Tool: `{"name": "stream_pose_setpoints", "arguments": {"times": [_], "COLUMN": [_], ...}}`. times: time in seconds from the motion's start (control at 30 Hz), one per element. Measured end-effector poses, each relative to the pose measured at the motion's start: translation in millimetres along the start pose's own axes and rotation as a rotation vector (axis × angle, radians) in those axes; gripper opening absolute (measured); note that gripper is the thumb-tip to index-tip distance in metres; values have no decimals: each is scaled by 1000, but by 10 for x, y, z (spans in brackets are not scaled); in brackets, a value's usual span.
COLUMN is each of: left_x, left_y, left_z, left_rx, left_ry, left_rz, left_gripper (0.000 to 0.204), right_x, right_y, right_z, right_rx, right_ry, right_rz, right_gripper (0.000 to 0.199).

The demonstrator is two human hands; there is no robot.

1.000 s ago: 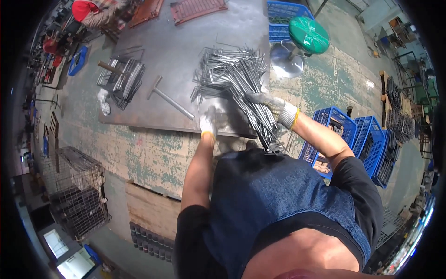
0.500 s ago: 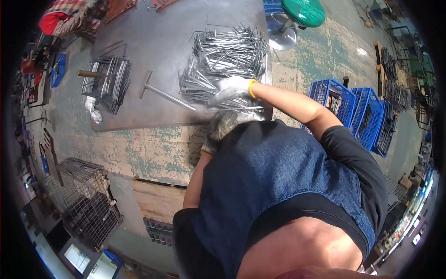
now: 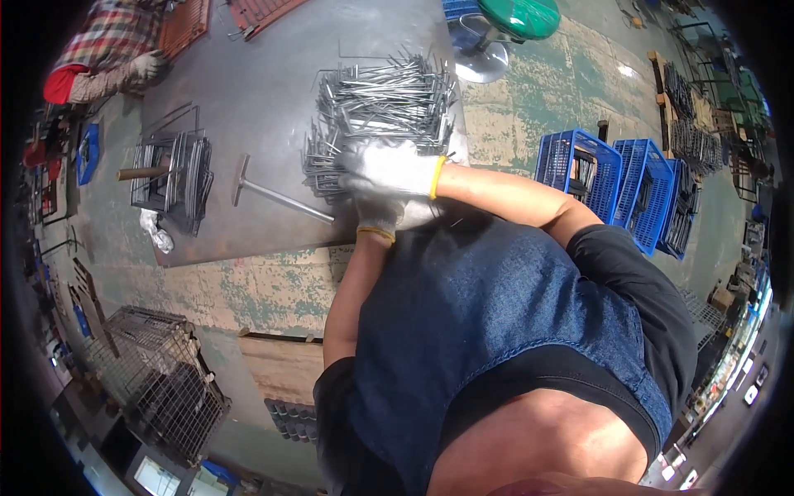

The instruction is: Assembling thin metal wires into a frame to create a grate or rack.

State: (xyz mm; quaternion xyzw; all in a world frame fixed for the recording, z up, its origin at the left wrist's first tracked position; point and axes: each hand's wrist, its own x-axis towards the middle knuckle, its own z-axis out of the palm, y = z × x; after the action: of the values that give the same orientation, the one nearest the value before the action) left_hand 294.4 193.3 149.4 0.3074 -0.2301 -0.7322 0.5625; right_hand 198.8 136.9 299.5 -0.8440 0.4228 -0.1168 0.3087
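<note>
A heap of bent grey wire rods (image 3: pixel 385 99) lies on the grey metal table (image 3: pixel 248 107). My right hand (image 3: pixel 390 168), in a white glove with a yellow cuff, reaches across my body and closes over the near edge of the heap. My left hand (image 3: pixel 377 217), gloved the same way, sits just below it at the table's near edge. The right hand partly covers it, so its grip is hidden. My blue denim top fills the lower middle of the view.
A T-shaped metal tool (image 3: pixel 273 194) lies left of my hands. Further left are stacked wire frames (image 3: pixel 169 174) and a white rag (image 3: pixel 157 236). Another person's plaid sleeve (image 3: pixel 107 62) works at the far left corner. Blue crates (image 3: pixel 612 178), a green stool (image 3: pixel 517 16) and wire cages (image 3: pixel 157 380) stand on the floor.
A second ago both hands held a bundle of rods at the table's right edge. The right hand has since swung left across my body onto the heap, and my head has leaned closer.
</note>
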Motion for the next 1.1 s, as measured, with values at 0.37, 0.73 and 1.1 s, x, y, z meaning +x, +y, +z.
{"name": "stream_pose_setpoints", "arguments": {"times": [0.37, 0.73, 1.1], "left_x": [225, -138, -444], "left_y": [1043, 1129, 1117], "left_z": [-781, -801, -16], "left_rx": [-78, 236, 1076], "left_ry": [566, 947, 1814], "left_rz": [-292, 34, -36], "left_gripper": [22, 56, 65], "right_x": [-1004, -2347, -949], "right_y": [444, 1694, 1649], "right_z": [-117, -504, -893], "right_rx": [338, 271, 123], "right_ry": [94, 27, -307], "right_rz": [-24, 548, -55], "right_gripper": [33, 29, 27]}}
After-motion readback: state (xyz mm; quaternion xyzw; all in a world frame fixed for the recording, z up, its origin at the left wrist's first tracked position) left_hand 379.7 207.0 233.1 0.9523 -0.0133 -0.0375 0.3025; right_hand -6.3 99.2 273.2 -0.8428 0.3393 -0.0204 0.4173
